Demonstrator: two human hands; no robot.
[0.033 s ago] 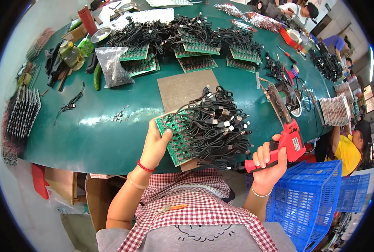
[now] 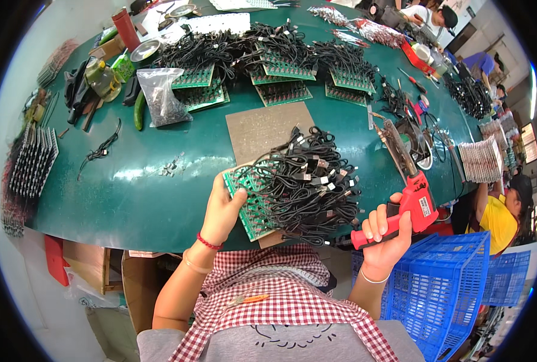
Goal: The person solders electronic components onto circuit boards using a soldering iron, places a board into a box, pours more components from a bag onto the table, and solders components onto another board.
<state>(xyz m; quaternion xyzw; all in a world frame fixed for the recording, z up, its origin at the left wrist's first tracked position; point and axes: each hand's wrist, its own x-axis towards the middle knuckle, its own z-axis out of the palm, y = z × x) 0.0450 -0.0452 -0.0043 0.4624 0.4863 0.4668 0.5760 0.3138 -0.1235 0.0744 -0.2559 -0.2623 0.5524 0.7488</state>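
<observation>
At the table's near edge, my left hand (image 2: pixel 220 214) grips the left end of a green circuit board panel (image 2: pixel 250 211), thumb on top. A thick heap of black USB cables (image 2: pixel 316 196) covers the panel's right part and hides it. To the right, my right hand (image 2: pixel 384 241) is wrapped around the handle of a red soldering gun (image 2: pixel 418 205). Its metal tip points up and away, to the right of the cables and apart from the panel. Beyond the panel lies a flat brown board (image 2: pixel 268 130), partly covered by the cables.
Stacked green panels with black cables (image 2: pixel 280 66) line the far side. A clear bag of small parts (image 2: pixel 163 99), a cucumber (image 2: pixel 139 111) and a loose cable (image 2: pixel 102 148) lie left. Blue crates (image 2: pixel 437 283) stand right, near a person in yellow (image 2: pixel 498 220).
</observation>
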